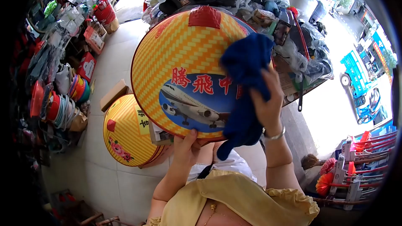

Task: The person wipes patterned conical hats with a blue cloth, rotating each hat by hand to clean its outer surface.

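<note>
A large conical hat (184, 46), patterned in a yellow and orange weave, is tilted up in front of me. Its surface carries red characters and a picture of an airplane, with a red patch at the top. My left hand (186, 146) grips the hat's lower rim, thumb on the face and fingers behind. A dark blue cloth (247, 62) is bunched in my right hand (268, 100) and lies against the hat's right side, covering part of the lettering. Below to the left, more such conical hats (130, 132) are stacked near the floor.
Behind the hat, a stall table is heaped with plastic-wrapped goods (301, 50). Along the left stand shelved wares, with a red basket (104, 14) and coloured basins (79, 88). At right are a rack of red-handled items (356, 171) and a blue three-wheeled vehicle (360, 75) outside.
</note>
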`<state>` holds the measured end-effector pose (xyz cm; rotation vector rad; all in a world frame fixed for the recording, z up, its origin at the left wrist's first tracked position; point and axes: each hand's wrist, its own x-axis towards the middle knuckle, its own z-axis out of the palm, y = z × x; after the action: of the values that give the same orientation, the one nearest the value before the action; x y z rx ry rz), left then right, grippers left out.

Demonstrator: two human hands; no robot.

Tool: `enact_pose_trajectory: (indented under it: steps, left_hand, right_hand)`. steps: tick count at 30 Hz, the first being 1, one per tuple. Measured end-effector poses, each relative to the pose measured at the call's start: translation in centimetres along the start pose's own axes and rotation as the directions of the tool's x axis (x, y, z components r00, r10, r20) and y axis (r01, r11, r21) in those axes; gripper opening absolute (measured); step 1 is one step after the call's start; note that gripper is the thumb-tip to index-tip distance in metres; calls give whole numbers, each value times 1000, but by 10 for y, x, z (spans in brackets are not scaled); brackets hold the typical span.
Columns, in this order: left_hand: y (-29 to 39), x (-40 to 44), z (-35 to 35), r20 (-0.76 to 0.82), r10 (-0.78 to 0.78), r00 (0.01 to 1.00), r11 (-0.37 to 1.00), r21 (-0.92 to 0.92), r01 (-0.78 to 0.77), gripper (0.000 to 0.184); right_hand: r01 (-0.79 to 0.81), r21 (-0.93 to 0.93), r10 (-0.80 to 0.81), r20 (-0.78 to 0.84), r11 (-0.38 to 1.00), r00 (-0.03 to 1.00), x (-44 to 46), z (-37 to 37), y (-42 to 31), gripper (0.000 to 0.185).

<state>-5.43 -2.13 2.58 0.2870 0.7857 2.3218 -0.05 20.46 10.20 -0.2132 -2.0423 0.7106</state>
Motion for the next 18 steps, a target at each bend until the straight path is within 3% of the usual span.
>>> enact_pose_trajectory:
  steps: [2,4,5,7,10,12,13,14,15,17,18]
  left_hand:
    - [-2,-1,0,2,-11,1000,1000,-7,11,51]
    - [-5,-1,-1,11,72,997,994,-79,-71,45]
    - [-8,-4,-10,-77,58,995,996,-70,-63,46]
    - [-7,-3,-17,-66,24,998,998,-59,-28,47]
    - [0,-4,-12,-32,0,999,999,-48,-1,48]
    - [3,-4,-4,-1,6,1000,999,-48,-6,48]
    - [3,-3,-1,-4,21,1000,999,-29,-21,47]
    - [3,-3,0,-8,35,999,999,-10,-36,47]
    - [3,-3,0,-4,37,999,999,-14,-37,47]
    - [2,-3,-2,1,44,999,999,-4,-44,46]
    - [1,-3,-3,5,47,999,999,-7,-47,46]
  right_hand:
    - [259,-63,-246,163,964,955,-10,3,-31,56]
    - [436,54,-432,292,898,853,-16,12,-53,55]
    - [435,54,-431,290,899,854,-16,16,-52,55]
    - [544,104,-542,356,832,761,-12,25,-49,53]
    - [432,112,-445,276,895,852,14,9,-39,50]
    - [265,-20,-259,151,964,954,24,5,-16,53]
    - [136,29,-138,90,990,986,33,3,-3,50]
    - [7,87,-11,36,996,999,41,1,10,49]
    - [12,83,-15,37,996,999,48,-2,23,49]
    - [-353,258,347,73,899,935,56,-6,45,41]
    - [-349,257,342,71,901,937,53,-6,47,41]
